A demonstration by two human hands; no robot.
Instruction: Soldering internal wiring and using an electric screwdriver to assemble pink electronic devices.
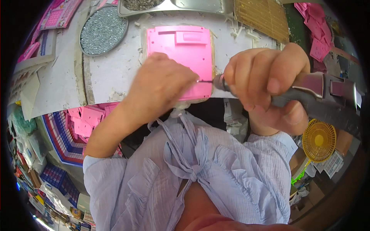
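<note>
My right hand [269,77] is wrapped around a dark electric screwdriver [316,102], whose thin bit [206,81] points left. At the bit's end is a small shiny tip, right beside the fingertips of my left hand [160,82]. That hand is slightly blurred and closed, its fingers curled together; whatever it pinches is hidden. Beneath both hands lies a pink plastic panel [173,46], flat, with small holes and a raised rectangular part near its far edge. My left hand and wrist cover its lower left portion.
A round dish [103,32] heaped with small silver screws stands at the far left. Beyond the panel is a metal tray [200,5] with compartments. Small white plastic pieces [246,32] lie near corrugated cardboard [262,17]. Pink parts fill a basket [63,134] below the table edge.
</note>
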